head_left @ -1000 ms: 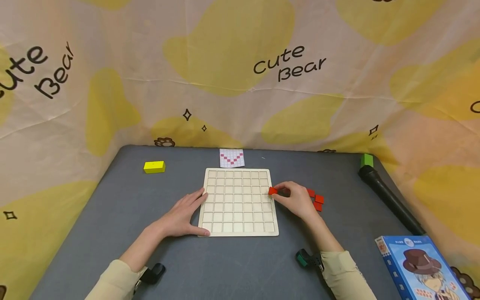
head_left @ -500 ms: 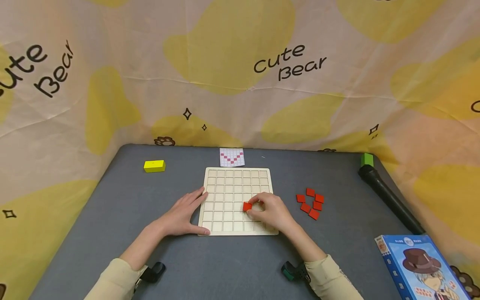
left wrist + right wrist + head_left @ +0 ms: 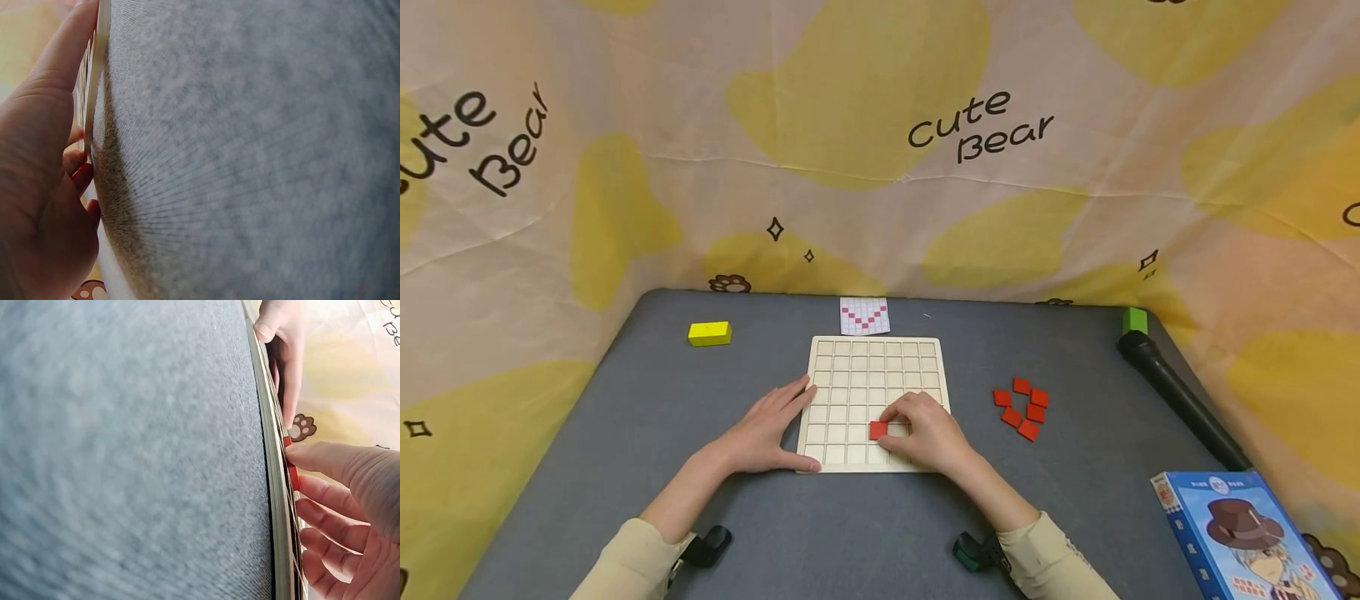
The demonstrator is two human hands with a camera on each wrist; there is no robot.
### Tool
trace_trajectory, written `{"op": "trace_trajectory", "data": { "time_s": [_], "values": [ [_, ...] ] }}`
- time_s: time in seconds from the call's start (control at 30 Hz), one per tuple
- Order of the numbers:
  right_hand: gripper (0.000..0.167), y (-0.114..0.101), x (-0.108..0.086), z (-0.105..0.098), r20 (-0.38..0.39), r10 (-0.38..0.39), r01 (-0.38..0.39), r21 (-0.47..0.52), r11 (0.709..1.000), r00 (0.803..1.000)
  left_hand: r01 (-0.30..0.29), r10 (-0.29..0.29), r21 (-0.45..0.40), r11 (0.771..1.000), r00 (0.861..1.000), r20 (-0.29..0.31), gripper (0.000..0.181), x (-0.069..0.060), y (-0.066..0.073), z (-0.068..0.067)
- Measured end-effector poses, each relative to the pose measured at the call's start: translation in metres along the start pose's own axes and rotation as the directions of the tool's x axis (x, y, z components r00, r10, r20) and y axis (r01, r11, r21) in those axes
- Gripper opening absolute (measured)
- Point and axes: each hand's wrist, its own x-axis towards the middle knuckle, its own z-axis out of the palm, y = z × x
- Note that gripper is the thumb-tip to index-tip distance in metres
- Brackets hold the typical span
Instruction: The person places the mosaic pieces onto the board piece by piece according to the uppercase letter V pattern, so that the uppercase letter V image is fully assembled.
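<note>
My right hand pinches a small square red tile between thumb and fingers. The tile is at a square in the second row from the front of the cream grid board, near the middle of that row. In the right wrist view the red tile lies close against the board's face; whether it sits fully inside a square I cannot tell. My left hand rests along the board's left edge, thumb at the front corner and fingers extended along the side. Several loose red tiles lie right of the board.
Behind the board lies a small paper card with a V-shaped pink pattern on a grid. A yellow block is at back left. On the right are a green block, a black rod and a blue illustrated box.
My right hand has carried the red tile left and forward from the board's right edge to a square near the front middle. My left hand has stayed in place.
</note>
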Motion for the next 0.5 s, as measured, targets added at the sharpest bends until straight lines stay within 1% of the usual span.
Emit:
{"op": "trace_trajectory", "data": {
  "time_s": [0.23, 0.37, 0.5],
  "values": [
    [0.020, 0.0020, -0.0018, 0.0026, -0.009, -0.017, 0.017, 0.009, 1.000, 1.000, 0.009, -0.009, -0.003, 1.000, 1.000, 0.004, 0.116, -0.0003, 0.0001, 0.0003],
    [0.018, 0.0024, -0.0028, 0.0008, -0.011, -0.009, 0.010, 0.040, 0.999, 1.000, 0.009, -0.009, -0.005, 1.000, 1.000, 0.006, 0.116, -0.0002, 0.0000, 0.0005],
    [0.013, 0.0077, -0.0048, -0.0057, -0.044, 0.005, -0.002, 0.060, 0.998, 0.999, 0.011, -0.011, -0.007, 1.000, 1.000, 0.000, 0.112, 0.0003, -0.0011, 0.0009]
  ]
}}
